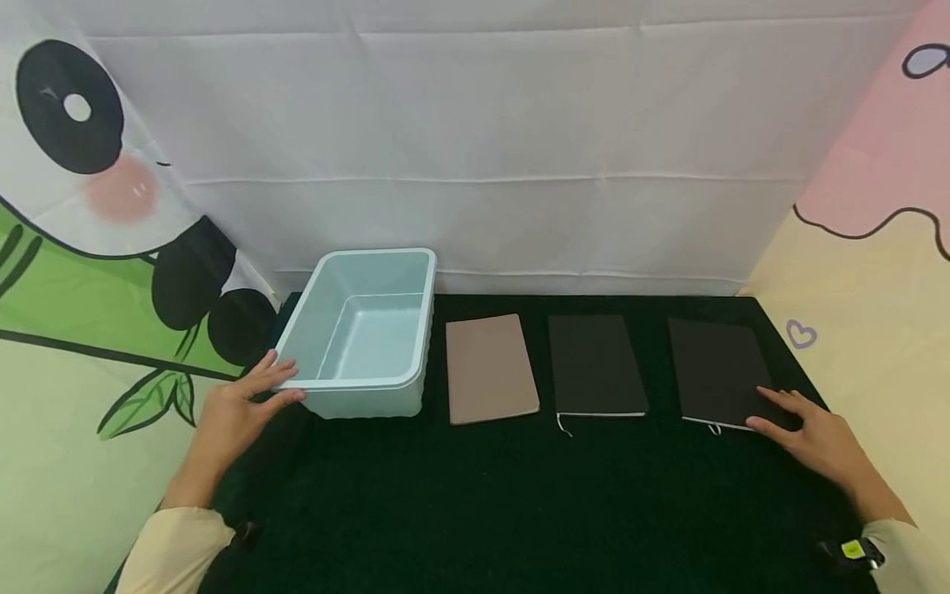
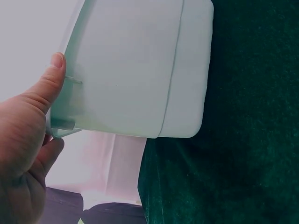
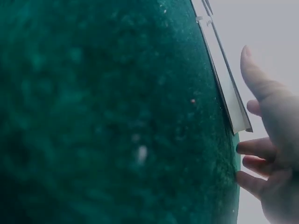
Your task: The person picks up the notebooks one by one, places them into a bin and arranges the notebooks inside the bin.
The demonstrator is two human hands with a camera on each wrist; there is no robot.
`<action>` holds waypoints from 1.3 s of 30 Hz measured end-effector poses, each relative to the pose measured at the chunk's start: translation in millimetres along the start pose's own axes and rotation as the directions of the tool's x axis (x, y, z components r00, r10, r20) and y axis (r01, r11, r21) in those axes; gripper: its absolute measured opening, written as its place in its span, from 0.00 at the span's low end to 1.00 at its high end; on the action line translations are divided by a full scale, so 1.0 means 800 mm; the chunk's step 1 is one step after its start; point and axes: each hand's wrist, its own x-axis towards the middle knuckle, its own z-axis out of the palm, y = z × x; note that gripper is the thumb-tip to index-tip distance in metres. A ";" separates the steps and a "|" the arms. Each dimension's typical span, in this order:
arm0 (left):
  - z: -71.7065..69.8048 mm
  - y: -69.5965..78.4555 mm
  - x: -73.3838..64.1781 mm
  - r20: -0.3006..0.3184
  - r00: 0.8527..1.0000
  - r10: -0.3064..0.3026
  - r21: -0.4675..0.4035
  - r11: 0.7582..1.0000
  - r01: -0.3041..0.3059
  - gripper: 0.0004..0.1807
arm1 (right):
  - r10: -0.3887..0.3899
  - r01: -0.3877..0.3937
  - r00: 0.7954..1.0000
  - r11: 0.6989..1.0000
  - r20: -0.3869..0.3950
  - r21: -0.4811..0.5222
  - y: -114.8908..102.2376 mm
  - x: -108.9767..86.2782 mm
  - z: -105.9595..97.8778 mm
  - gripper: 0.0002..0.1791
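Note:
A light blue plastic bin [image 1: 371, 402] stands on the left part of the dark green cloth, with nothing inside. My left hand [image 1: 241, 412] holds its near left corner; the left wrist view shows the thumb [image 2: 51, 79] against the outside by the rim. To the right lie a pinkish-brown notebook [image 1: 492, 371], a black notebook [image 1: 596, 363] and another black notebook [image 1: 716, 367], side by side. Over the near right corner of the rightmost notebook is my right hand [image 1: 816, 437], fingers spread. In the right wrist view, that notebook's page edge [image 3: 226, 84] lies beside the thumb.
A dark green cloth [image 1: 475, 511] covers the table. White ribbon markers [image 1: 564, 426] stick out from the black notebooks. Behind hangs a white cloth [image 1: 519, 148]; printed cartoon cloths stand at the left [image 1: 89, 429] and right [image 1: 876, 330].

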 end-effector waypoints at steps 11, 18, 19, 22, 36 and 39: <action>-0.001 0.001 -0.001 0.018 0.999 -0.043 -0.015 0.999 0.044 0.22 | 0.031 -0.030 0.998 0.999 0.060 -0.023 0.004 -0.001 0.001 0.44; 0.001 -0.002 -0.002 0.000 0.999 -0.046 -0.060 0.997 0.046 0.22 | 0.024 -0.023 0.999 0.999 0.022 -0.032 -0.002 0.000 0.002 0.42; 0.002 -0.002 -0.002 0.000 0.999 -0.052 -0.067 0.996 0.052 0.22 | 0.024 -0.023 1.000 0.999 0.017 -0.036 -0.003 0.001 0.002 0.42; 0.003 -0.003 -0.003 -0.004 0.997 -0.073 -0.085 0.994 0.073 0.21 | 0.039 -0.039 0.999 0.999 0.006 -0.033 -0.008 0.001 0.003 0.43; 0.004 -0.004 -0.005 -0.011 0.995 -0.097 -0.108 0.990 0.095 0.19 | 0.232 -0.225 0.971 0.968 -0.056 0.114 -0.029 0.001 0.002 0.42; 0.006 -0.006 -0.005 -0.020 0.997 -0.079 -0.108 0.991 0.076 0.19 | 0.275 -0.263 0.961 0.949 -0.045 0.172 -0.028 0.001 0.003 0.42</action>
